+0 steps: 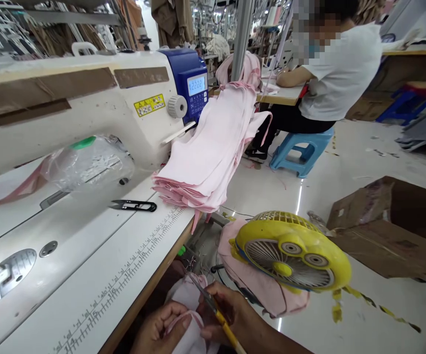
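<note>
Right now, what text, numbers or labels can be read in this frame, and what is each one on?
"2222": lit display of the blue control box on the sewing machine.
"14" to "20", about: printed ruler along the table edge, tilted and partly blurred.
Yellow warning sticker on the machine: too small to read.
Control box buttons: unreadable.

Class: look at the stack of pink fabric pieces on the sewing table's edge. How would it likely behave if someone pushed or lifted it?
The pink fabric stack already droops over the table edge, so it is probably floppy. Its layered edges fan out, so pushing would likely slide the pieces apart. Lifted from one end, it would probably sag.
</note>
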The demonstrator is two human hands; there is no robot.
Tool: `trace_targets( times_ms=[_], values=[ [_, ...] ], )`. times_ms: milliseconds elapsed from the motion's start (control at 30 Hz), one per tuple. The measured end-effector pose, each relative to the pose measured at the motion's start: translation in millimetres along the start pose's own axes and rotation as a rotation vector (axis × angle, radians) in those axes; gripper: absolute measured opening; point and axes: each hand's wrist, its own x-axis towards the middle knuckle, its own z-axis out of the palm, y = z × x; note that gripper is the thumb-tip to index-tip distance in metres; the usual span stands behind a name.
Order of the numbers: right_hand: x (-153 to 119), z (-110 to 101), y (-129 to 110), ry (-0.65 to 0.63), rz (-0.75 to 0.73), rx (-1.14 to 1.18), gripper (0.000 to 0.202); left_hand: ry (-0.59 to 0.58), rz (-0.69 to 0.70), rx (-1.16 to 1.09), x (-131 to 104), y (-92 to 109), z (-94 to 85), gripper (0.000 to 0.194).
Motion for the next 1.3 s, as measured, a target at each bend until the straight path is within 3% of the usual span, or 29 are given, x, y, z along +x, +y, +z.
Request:
trace_targets(
  times_ms=[300, 467, 600, 733, 867, 1100, 1300],
  values=[
    [5, 14, -9, 0.034, 0.005, -0.010, 0.039, 0.105, 0.076, 0.016, -6, -2, 4.3, 0.043],
    [6, 22, -9, 0.054, 0.000, -0.003, 0.028, 0.178, 0.071, -0.065, -12, -6, 3.3, 0.044],
    [6, 21, -20, -0.006, 0.062, 0.062, 0.040, 0.205, 0.018, -0.195, -18, -3, 6.4, 0.048],
    [7, 19, -23, -0.046, 0.096, 0.061, 0.052, 0.207, 0.010, -0.183, -21, 2, 11.4, 0.045],
    [3, 14, -16, -0.044, 0.071, -0.071, 0.049, 0.212, 0.033, -0.153, -19, -2, 10.1, 0.038],
    [-26, -19, -3, -0.035, -0.047, -0.505, 0.042, 0.233, -0.089, -0.318, -16, -19, -0.9, 0.045],
    [-29, -17, 3, -0.055, -0.048, -0.610, 0.038, 0.152, -0.092, -0.388, -13, -23, 1.3, 0.036]
  ],
)
